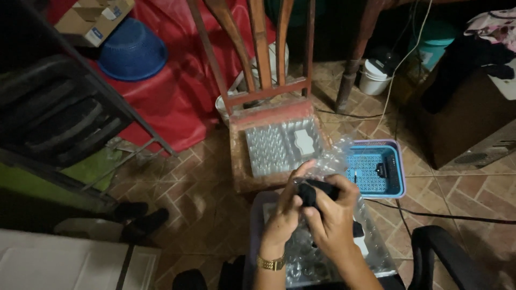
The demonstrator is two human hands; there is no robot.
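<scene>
I see both hands, left hand point(284, 212) and right hand point(334, 217), gripping a small black part point(313, 192) above a clear blister tray point(301, 258). Blue basket point(376, 171) holds one black piece. Second tray point(282, 145) on wooden chair point(269, 107); tiled floor point(183, 193).

Small black part point(310, 192): dark, matte, roughly blocky, exact shape unclear in dim light. Pinched between the fingers of both hands, thumbs over its top; one end projects rightward past the fingertips. Crinkled clear plastic wrap point(328, 161): transparent, glossy, bunched just behind and above the hands, touching the fingers. Clear plastic blister tray point(303, 258): many small moulded cells, lies flat directly beneath the hands and wrists, partly hidden by them; contents not discernible.
</scene>
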